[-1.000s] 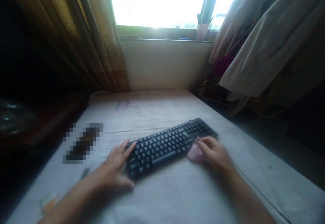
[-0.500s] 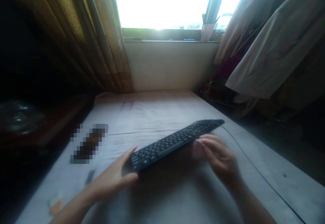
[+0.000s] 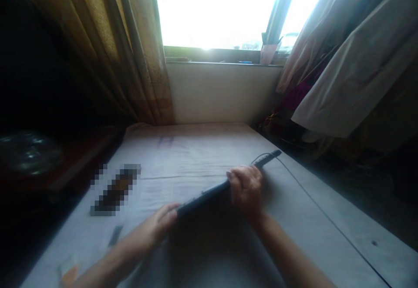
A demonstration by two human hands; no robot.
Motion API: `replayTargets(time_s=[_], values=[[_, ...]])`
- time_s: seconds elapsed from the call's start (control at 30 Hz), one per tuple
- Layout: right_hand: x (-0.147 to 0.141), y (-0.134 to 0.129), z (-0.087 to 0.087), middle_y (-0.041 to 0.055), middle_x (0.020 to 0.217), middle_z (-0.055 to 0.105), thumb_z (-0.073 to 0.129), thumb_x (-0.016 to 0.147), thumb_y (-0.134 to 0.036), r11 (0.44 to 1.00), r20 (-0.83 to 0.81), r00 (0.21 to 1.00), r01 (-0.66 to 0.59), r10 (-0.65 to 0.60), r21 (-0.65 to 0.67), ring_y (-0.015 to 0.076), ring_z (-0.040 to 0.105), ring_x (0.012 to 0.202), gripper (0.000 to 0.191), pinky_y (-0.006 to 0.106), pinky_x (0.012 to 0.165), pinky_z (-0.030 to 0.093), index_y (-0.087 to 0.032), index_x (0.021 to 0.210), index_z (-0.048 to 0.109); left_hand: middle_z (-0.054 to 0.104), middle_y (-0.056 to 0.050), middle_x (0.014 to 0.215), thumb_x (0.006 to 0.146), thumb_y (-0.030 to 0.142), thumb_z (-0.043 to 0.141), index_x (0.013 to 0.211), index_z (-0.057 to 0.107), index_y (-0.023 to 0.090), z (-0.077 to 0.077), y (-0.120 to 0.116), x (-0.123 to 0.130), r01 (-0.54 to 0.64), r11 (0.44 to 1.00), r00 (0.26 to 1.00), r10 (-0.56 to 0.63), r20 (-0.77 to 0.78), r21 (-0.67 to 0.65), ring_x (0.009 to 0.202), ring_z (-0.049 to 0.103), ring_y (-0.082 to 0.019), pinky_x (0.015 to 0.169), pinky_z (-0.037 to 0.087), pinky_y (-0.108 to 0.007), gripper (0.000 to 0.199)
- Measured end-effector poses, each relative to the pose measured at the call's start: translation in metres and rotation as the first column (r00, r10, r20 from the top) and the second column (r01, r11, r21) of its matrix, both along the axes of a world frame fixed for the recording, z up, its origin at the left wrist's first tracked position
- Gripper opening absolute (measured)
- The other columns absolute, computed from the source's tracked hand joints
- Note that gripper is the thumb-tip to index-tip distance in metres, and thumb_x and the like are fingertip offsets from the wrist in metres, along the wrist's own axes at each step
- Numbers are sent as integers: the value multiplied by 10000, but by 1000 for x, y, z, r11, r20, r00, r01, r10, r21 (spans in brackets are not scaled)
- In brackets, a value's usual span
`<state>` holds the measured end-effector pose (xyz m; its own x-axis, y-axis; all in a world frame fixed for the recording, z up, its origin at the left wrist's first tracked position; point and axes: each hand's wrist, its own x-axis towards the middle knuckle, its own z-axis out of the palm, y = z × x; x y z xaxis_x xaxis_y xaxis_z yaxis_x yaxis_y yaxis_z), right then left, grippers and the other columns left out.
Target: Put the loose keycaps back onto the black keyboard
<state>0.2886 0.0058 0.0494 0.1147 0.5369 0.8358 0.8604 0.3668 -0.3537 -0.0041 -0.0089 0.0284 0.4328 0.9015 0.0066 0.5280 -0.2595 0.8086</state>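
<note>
One long, slim, black plastic keyboard (image 3: 202, 199) tilts nearly edge-on over a pale, cloth-covered surface (image 3: 196, 149). The left hand (image 3: 160, 225) clasps its near left end; the right hand (image 3: 246, 188) curls against it right of the middle, though whether it grips is unclear. It is probably light, stiff and smooth, best held by both ends, clear of the keys. Count: one keyboard, one thin black cable (image 3: 359, 253), two hands.
</note>
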Motion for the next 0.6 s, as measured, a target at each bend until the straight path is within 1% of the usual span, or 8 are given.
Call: replayTargets(time_s=[0.03, 0.1, 0.2, 0.3, 0.37, 0.47, 0.53, 0.6], values=[[-3, 3, 1, 13, 793, 692, 485, 969, -284, 1000, -3, 1000, 12, -12, 7, 189, 643, 830, 188, 421, 1032, 311, -224, 844, 611, 736, -65, 1148, 968, 594, 227, 1336, 572, 250, 3, -1, 2, 20, 995, 997, -13, 70, -101, 1028, 709, -244, 841, 590, -398, 611], [-8, 10, 1, 10, 786, 688, 484, 965, -277, 999, -3, 1000, 28, -28, 30, 186, 637, 808, 186, 427, 1036, 297, -218, 842, 610, 745, -59, 1114, 955, 628, 231, 1261, 633, 236, 9, -2, 6, 12, 981, 992, 13, 125, -196, 1037, 700, -242, 860, 580, -385, 639], [-13, 20, -1, 5, 768, 684, 484, 965, -279, 998, 5, 999, 37, -38, 46, 181, 631, 784, 198, 429, 1036, 290, -212, 831, 613, 760, -46, 1050, 914, 691, 266, 1085, 721, 247, 13, 0, 7, -47, 983, 992, 66, 105, -179, 952, 711, -249, 788, 593, -364, 659], [-18, 31, -1, 7, 755, 681, 486, 966, -291, 999, 9, 999, 43, -44, 28, 179, 622, 771, 214, 418, 1025, 303, -209, 817, 616, 766, -42, 993, 895, 722, 261, 1070, 724, 267, 12, -1, 7, -69, 982, 993, 85, 87, -174, 846, 722, -240, 717, 595, -343, 673], [-21, 37, -1, 12, 766, 687, 482, 969, -294, 999, 9, 999, 44, -44, 17, 181, 621, 778, 220, 415, 1021, 303, -206, 823, 622, 767, -51, 926, 899, 723, 233, 1045, 729, 255, 13, -4, 7, -88, 983, 994, 97, 54, -159, 816, 723, -239, 713, 595, -342, 698], [-25, 43, -2, 20, 775, 693, 463, 977, -292, 999, 6, 999, 41, -41, 13, 185, 622, 781, 237, 420, 1023, 299, -204, 828, 624, 756, -62, 970, 866, 723, 374, 1029, 727, 242, 15, -9, 8, -156, 987, 987, 156, 35, 20, 866, 719, -244, 766, 599, -355, 618], [-25, 44, -2, 19, 766, 691, 460, 980, -300, 999, 6, 999, 38, -38, 8, 184, 620, 772, 245, 426, 1026, 303, -207, 821, 621, 741, -56, 1064, 833, 661, 531, 1101, 705, 261, 14, -12, 10, -253, 951, 965, 237, 110, 175, 859, 718, -226, 745, 608, -335, 512], [-23, 41, 0, 18, 762, 693, 465, 982, -316, 999, 3, 999, 35, -35, 2, 183, 622, 765, 247, 439, 1031, 313, -210, 823, 621, 737, -41, 1080, 823, 561, 626, 1131, 693, 283, 11, -14, 13, -343, 898, 933, 292, 211, 277, 793, 715, -194, 673, 615, -298, 420]])
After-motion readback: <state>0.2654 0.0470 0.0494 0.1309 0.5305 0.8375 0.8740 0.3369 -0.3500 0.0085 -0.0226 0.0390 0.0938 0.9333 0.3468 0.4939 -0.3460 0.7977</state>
